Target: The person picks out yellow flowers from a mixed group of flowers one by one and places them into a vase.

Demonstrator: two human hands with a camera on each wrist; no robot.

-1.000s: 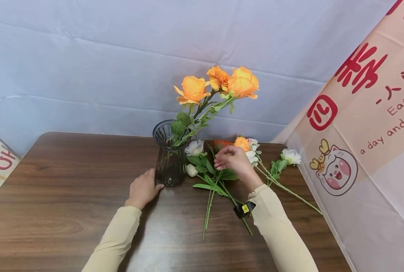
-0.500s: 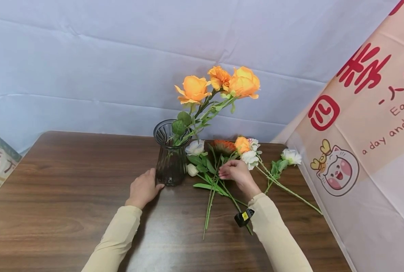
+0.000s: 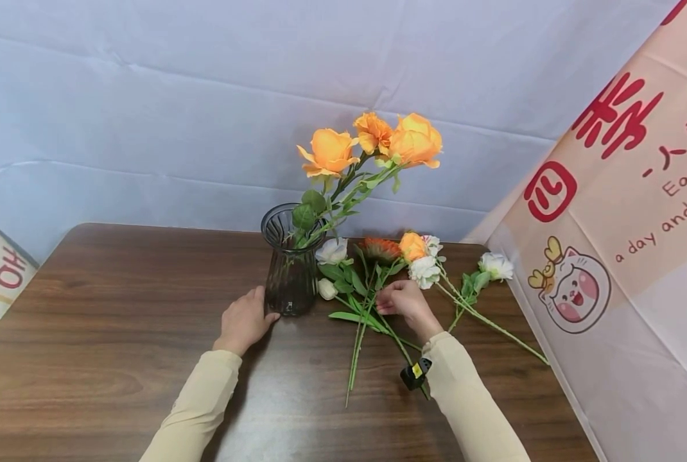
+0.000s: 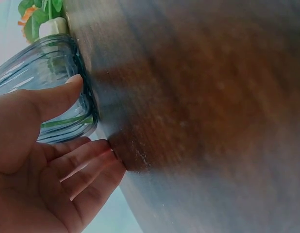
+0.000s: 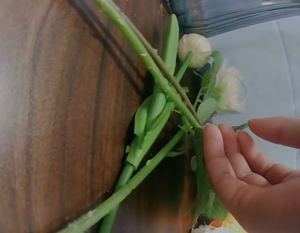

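A dark glass vase (image 3: 290,282) stands upright with several orange flowers (image 3: 372,144) leaning right out of its mouth. My left hand (image 3: 244,323) holds the vase low down, thumb against the glass and fingers round the other side of its base, as the left wrist view shows. Beside the vase lies a pile of artificial flowers with crossed green stems (image 3: 356,346). My right hand (image 3: 408,307) is at these stems, fingers bent. In the right wrist view a gap separates thumb from fingertips (image 5: 210,133), which are close to or touching a stem; nothing is visibly pinched.
In the pile are a rust-orange flower (image 3: 381,249), an orange rose (image 3: 413,246), white blooms (image 3: 424,272) and a white bud (image 3: 327,289). Another white flower (image 3: 496,265) lies farther right. A pale cloth wall backs the brown table (image 3: 130,321); a printed banner (image 3: 626,224) borders its right.
My right hand has come down and slightly to the right, nearer the stems, uncovering the rust-orange flower. My left hand and the vase stay put.
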